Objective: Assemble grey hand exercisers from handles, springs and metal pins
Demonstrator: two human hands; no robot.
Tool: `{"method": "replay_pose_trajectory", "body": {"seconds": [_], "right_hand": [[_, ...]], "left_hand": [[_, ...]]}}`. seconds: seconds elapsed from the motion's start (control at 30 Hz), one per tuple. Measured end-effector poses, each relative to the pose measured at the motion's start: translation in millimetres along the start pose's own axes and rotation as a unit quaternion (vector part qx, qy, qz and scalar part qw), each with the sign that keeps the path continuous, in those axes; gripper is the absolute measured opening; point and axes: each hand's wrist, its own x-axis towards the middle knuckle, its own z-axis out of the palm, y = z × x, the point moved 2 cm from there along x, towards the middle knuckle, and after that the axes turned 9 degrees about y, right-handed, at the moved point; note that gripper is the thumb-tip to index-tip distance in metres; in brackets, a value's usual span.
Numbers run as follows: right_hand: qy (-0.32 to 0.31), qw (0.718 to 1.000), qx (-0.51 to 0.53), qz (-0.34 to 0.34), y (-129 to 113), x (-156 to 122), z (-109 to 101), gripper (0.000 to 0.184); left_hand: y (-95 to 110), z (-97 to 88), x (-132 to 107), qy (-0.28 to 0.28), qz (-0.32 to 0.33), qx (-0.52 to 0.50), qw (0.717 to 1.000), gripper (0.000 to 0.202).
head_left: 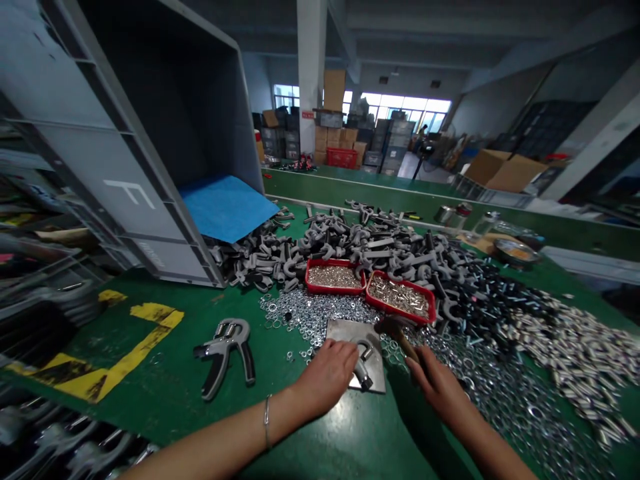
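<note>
- Head view: a grey hand-gripper part (364, 373) is held on a steel plate (350, 333) near the front edge of the desk (150, 393).
- The fingers (345, 353) of the left hand (325, 380) are pressed together over the part.
- A wooden-handled hammer (403, 337) is pinched by the fingers (417, 367) of the right hand (443, 397).
- The part is judged stiff and fairly heavy, best taken by its thick body.

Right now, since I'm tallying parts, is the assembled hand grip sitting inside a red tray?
No, the assembled hand grip lies on the green workbench, apart from both red trays.
</note>
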Motion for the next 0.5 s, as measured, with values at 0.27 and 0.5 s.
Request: {"method": "replay_pose_trajectory", "body": {"seconds": [0.27, 0.5], "right_hand": [[-0.097, 0.992, 0.068, 0.038, -37, -21, -20, 0.034], [-0.137, 0.988, 0.061, 0.033, -49, -9, -7, 0.036]], "left_hand": [[-3, 5.8, -6, 0.047, -0.109, -0.059, 0.991, 0.053], [-6, 19.1, -10, 0.063, -0.171, -0.061, 0.981, 0.086]]}}
